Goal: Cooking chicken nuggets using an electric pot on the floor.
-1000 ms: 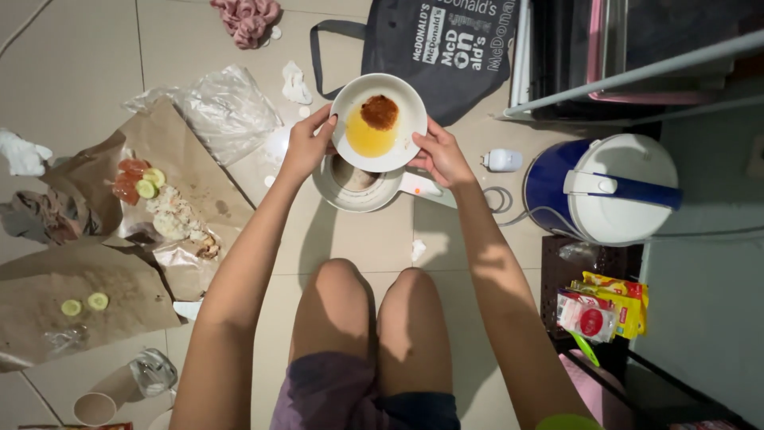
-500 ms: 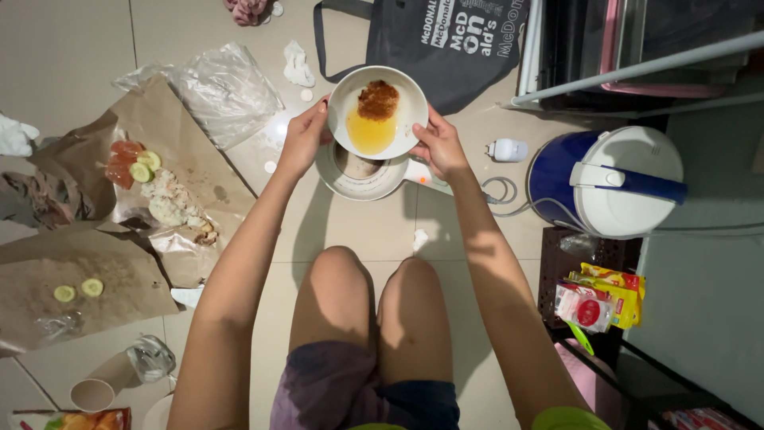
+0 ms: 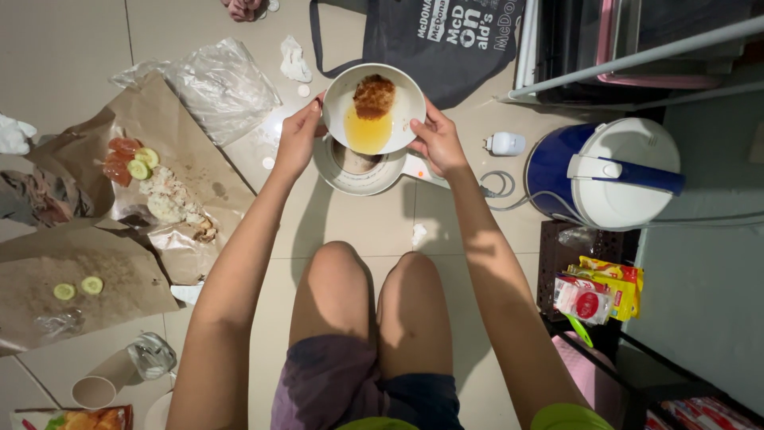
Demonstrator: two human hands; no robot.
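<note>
On the tiled floor at your far left lies brown paper [image 3: 95,279] with two cucumber slices [image 3: 73,288] on it, and beyond it a second sheet of brown paper [image 3: 171,155] carrying rice [image 3: 163,199], tomato and more cucumber. A crumpled clear plastic bag [image 3: 215,84] sits further up, near the top edge. Close to your left knee, low in the view, a cardboard tube [image 3: 99,386] and a bit of clear plastic rest on the tiles.

Your left hand [image 3: 296,139] is clamped on the left rim of a white bowl [image 3: 402,99], fingers curled under it and thumb over the edge. The bowl holds a yellow-orange liquid [image 3: 368,131] and a brown fried patty [image 3: 374,95] toward its far side. It is held up over a round white pot [image 3: 350,171] that stands on the floor straight ahead of your knees; whether the bowl touches the pot you cannot tell. Your right hand [image 3: 438,143] grips the bowl's right rim in the same manner.

Beyond the bowl lies a dark tote bag [image 3: 446,48]. To the right, a small white plug [image 3: 505,143] with its cord sits near a blue and white rice cooker [image 3: 605,175], lid closed. Below that, bright snack packets [image 3: 601,295] rest on a dark crate.
</note>
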